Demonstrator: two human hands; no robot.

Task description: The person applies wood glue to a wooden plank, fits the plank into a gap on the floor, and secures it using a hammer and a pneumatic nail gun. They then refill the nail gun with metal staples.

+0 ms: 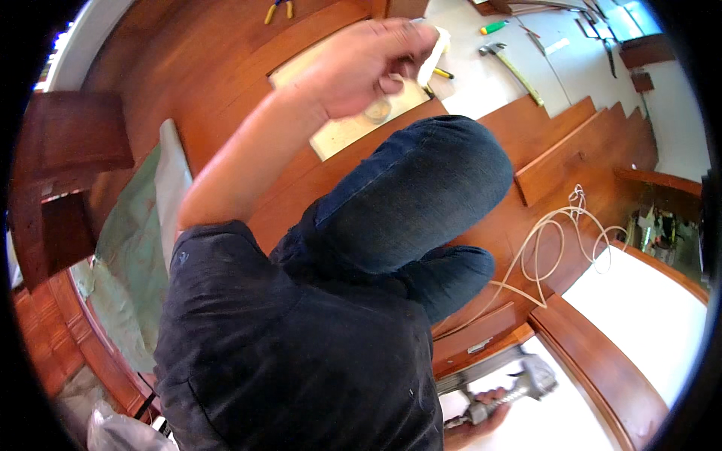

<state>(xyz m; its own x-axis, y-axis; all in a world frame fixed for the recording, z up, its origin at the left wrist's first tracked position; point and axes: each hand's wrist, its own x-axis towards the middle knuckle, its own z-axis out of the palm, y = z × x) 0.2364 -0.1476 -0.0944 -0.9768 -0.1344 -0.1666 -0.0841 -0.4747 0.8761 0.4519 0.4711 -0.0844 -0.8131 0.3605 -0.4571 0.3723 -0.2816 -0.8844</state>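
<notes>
My left hand (376, 71) is raised at the top, fingers curled on a white object (436, 56), too blurred to identify, above a pale wooden board (338, 139). A small round item (377, 111) shows on that board. At lower right my right hand (489, 413) grips a metal pneumatic nail gun (534, 376), partly blurred, over a white surface. My dark-jeaned knees lie between the two hands.
A hammer (517, 71), a green-handled tool (494, 27) and pliers (278, 10) lie beyond my knees. A coiled hose (545, 244) rests on brown wooden panels (571, 139) at right. A green sheet (120, 286) and wooden furniture (83, 131) are at left.
</notes>
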